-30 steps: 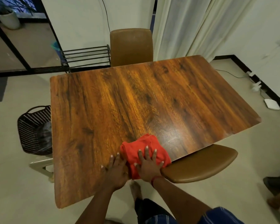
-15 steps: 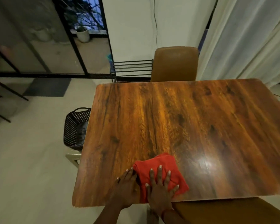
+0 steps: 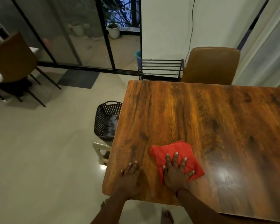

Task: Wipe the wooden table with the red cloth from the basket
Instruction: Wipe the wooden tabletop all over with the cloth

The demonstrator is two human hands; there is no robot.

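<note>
A folded red cloth (image 3: 171, 147) lies on the wooden table (image 3: 208, 126) near its front left corner. My right hand (image 3: 176, 173) presses flat on the cloth with fingers spread. My left hand (image 3: 129, 177) rests flat on the bare table top just left of the cloth, apart from it. A black woven basket (image 3: 103, 120) stands on a pale stool beside the table's left edge, partly hidden by the table.
A brown chair (image 3: 212, 65) stands at the table's far side, with a black wire rack (image 3: 160, 68) to its left. Another brown chair (image 3: 13, 60) is at the far left by the glass doors. Pale floor spreads out on the left.
The view has swung left. My right hand has slid the cloth toward the table's left corner. My left hand has come off the cloth and now lies on bare wood.
</note>
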